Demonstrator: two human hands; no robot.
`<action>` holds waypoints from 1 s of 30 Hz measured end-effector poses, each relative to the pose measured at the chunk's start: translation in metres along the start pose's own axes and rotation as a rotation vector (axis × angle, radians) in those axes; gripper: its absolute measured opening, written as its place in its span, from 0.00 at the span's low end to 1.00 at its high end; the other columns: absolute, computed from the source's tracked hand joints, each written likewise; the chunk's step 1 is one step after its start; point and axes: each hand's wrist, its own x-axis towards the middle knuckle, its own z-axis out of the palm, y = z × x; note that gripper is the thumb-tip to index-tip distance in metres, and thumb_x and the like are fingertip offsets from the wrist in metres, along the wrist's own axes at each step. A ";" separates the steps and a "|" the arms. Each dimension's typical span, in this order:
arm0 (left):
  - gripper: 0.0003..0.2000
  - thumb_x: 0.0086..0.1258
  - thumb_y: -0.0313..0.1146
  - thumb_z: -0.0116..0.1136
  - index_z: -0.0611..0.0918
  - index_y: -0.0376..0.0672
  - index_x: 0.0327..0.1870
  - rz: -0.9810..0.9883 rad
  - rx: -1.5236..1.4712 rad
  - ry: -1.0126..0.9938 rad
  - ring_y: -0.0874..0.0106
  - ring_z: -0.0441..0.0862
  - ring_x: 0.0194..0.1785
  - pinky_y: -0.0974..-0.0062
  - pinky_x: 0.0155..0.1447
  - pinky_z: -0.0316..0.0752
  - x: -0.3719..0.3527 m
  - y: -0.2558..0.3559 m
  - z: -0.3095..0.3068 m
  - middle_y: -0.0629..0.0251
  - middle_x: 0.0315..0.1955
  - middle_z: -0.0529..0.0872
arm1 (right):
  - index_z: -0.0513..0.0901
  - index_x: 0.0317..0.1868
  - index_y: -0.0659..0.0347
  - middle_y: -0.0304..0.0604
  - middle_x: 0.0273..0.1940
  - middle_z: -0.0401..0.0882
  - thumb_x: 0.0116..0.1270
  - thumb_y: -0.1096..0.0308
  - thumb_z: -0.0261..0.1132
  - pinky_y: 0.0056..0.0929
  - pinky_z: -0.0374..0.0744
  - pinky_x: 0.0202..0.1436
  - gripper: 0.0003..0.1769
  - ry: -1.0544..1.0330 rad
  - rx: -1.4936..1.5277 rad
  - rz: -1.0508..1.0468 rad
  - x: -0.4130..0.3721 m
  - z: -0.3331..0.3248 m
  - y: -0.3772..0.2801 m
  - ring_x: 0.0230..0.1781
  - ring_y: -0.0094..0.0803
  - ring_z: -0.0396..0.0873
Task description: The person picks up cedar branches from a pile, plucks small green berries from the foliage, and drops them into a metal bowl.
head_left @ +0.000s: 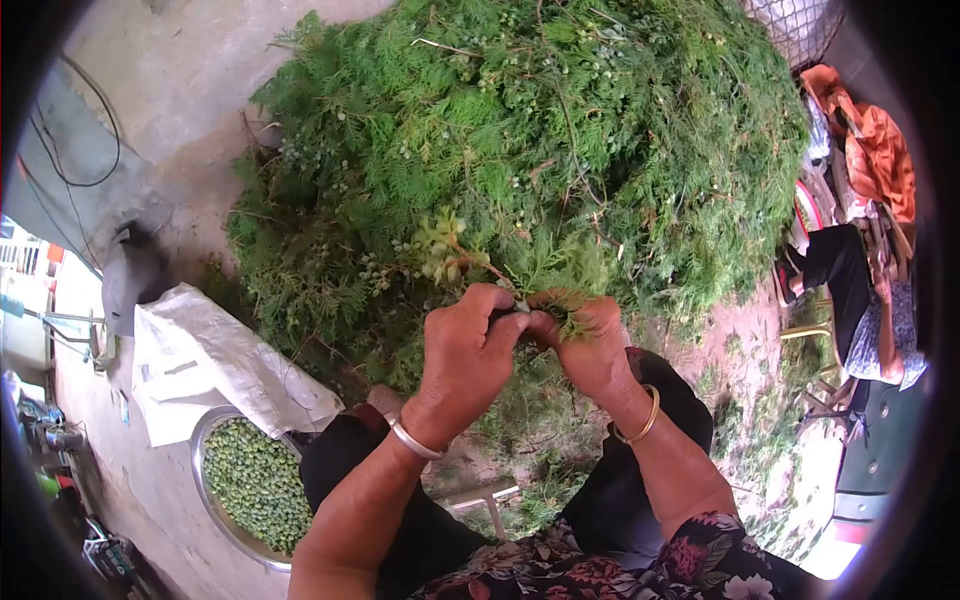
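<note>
My left hand point(463, 358) is closed, its thumb and forefinger pinching an evergreen sprig point(441, 248) that carries a cluster of pale green cones on a brownish stem. Right beside it, my right hand point(588, 350) is closed on the leafy end of the sprig, with green fronds showing over its fingers. The fingertips of both hands nearly meet; what lies exactly between them is partly hidden. Just beyond the hands rises a large pile of cut evergreen branches point(620, 130), dotted with small cones.
At lower left a metal basin point(197, 470) holds many green cones point(257, 485). A white woven sack point(215, 350) lies against it. Another person point(880, 320) sits at the right, near orange cloth point(880, 150). Cables point(118, 140) hang at upper left. Green scraps litter the floor.
</note>
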 end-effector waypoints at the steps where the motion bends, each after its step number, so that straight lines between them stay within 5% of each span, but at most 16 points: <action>1: 0.07 0.61 0.24 0.63 0.77 0.33 0.35 0.062 0.008 -0.006 0.79 0.78 0.25 0.80 0.30 0.73 0.001 0.000 0.000 0.62 0.24 0.83 | 0.81 0.39 0.69 0.41 0.31 0.82 0.58 0.80 0.66 0.22 0.76 0.35 0.07 -0.018 -0.082 0.045 -0.001 -0.003 -0.006 0.33 0.21 0.77; 4: 0.06 0.62 0.24 0.62 0.77 0.33 0.34 -0.198 -0.239 -0.058 0.81 0.76 0.23 0.82 0.27 0.71 0.000 0.003 0.003 0.65 0.23 0.82 | 0.81 0.38 0.69 0.41 0.31 0.82 0.58 0.80 0.67 0.22 0.77 0.35 0.07 -0.029 -0.240 0.058 -0.002 -0.009 -0.010 0.33 0.20 0.76; 6: 0.05 0.63 0.24 0.61 0.77 0.33 0.34 -0.182 -0.202 -0.081 0.82 0.76 0.23 0.83 0.26 0.70 0.001 0.003 0.007 0.66 0.23 0.82 | 0.82 0.38 0.69 0.41 0.30 0.82 0.58 0.80 0.67 0.21 0.77 0.34 0.07 -0.021 -0.318 0.028 -0.003 -0.011 -0.003 0.32 0.20 0.76; 8: 0.05 0.64 0.24 0.60 0.77 0.33 0.35 -0.160 -0.168 -0.105 0.83 0.76 0.24 0.84 0.25 0.69 0.004 0.005 0.011 0.67 0.23 0.81 | 0.82 0.38 0.69 0.40 0.29 0.81 0.59 0.80 0.66 0.22 0.76 0.32 0.06 -0.007 -0.134 -0.230 -0.003 -0.011 0.015 0.28 0.21 0.76; 12: 0.05 0.66 0.25 0.57 0.76 0.33 0.36 -0.353 -0.377 -0.133 0.82 0.75 0.22 0.83 0.24 0.69 0.007 0.014 0.008 0.65 0.22 0.81 | 0.81 0.38 0.70 0.39 0.28 0.80 0.60 0.80 0.65 0.22 0.75 0.29 0.06 -0.030 -0.201 -0.224 0.000 -0.015 0.006 0.26 0.22 0.75; 14: 0.04 0.66 0.25 0.55 0.76 0.33 0.36 -0.409 -0.461 -0.154 0.80 0.75 0.22 0.82 0.24 0.69 0.011 0.013 0.000 0.63 0.23 0.81 | 0.81 0.38 0.69 0.39 0.29 0.80 0.61 0.79 0.64 0.21 0.75 0.29 0.05 -0.001 -0.043 0.180 0.001 -0.021 -0.009 0.28 0.20 0.76; 16: 0.04 0.66 0.25 0.53 0.76 0.33 0.37 -0.417 -1.046 -0.116 0.77 0.74 0.21 0.80 0.24 0.69 0.016 0.011 -0.010 0.58 0.26 0.82 | 0.81 0.38 0.69 0.38 0.28 0.79 0.62 0.78 0.64 0.21 0.75 0.29 0.04 0.010 0.068 0.143 0.003 -0.024 -0.007 0.28 0.19 0.75; 17: 0.07 0.65 0.26 0.53 0.76 0.32 0.39 -0.409 -1.104 -0.066 0.75 0.76 0.21 0.80 0.25 0.70 0.017 0.014 -0.012 0.56 0.26 0.82 | 0.82 0.37 0.68 0.38 0.27 0.78 0.63 0.78 0.64 0.21 0.75 0.29 0.04 0.022 0.176 0.106 0.003 -0.026 -0.007 0.28 0.18 0.75; 21: 0.09 0.66 0.28 0.55 0.78 0.30 0.40 -0.365 -0.978 -0.046 0.78 0.75 0.21 0.82 0.25 0.69 0.015 0.014 -0.013 0.60 0.25 0.82 | 0.81 0.37 0.69 0.38 0.26 0.78 0.62 0.76 0.65 0.22 0.75 0.29 0.05 0.115 0.194 0.143 0.001 -0.023 -0.014 0.27 0.19 0.75; 23: 0.10 0.67 0.30 0.55 0.80 0.31 0.40 -0.295 -0.481 -0.004 0.81 0.70 0.19 0.84 0.23 0.63 0.012 0.014 -0.005 0.64 0.22 0.80 | 0.81 0.36 0.69 0.39 0.25 0.79 0.59 0.75 0.66 0.24 0.75 0.31 0.06 0.140 -0.090 0.016 0.002 -0.024 -0.006 0.26 0.21 0.74; 26: 0.11 0.67 0.33 0.58 0.82 0.31 0.37 -0.344 -0.468 0.065 0.84 0.69 0.19 0.86 0.22 0.61 0.012 0.016 0.008 0.70 0.19 0.78 | 0.81 0.36 0.69 0.41 0.26 0.80 0.58 0.75 0.65 0.25 0.75 0.32 0.07 0.074 -0.138 -0.116 0.001 -0.023 0.000 0.26 0.22 0.74; 30: 0.06 0.66 0.27 0.59 0.83 0.33 0.36 -0.523 -0.544 -0.131 0.85 0.71 0.21 0.85 0.24 0.64 0.017 0.020 -0.002 0.73 0.20 0.79 | 0.81 0.36 0.68 0.42 0.26 0.80 0.58 0.75 0.65 0.25 0.74 0.31 0.06 0.017 -0.370 -0.275 -0.002 -0.020 -0.004 0.26 0.22 0.74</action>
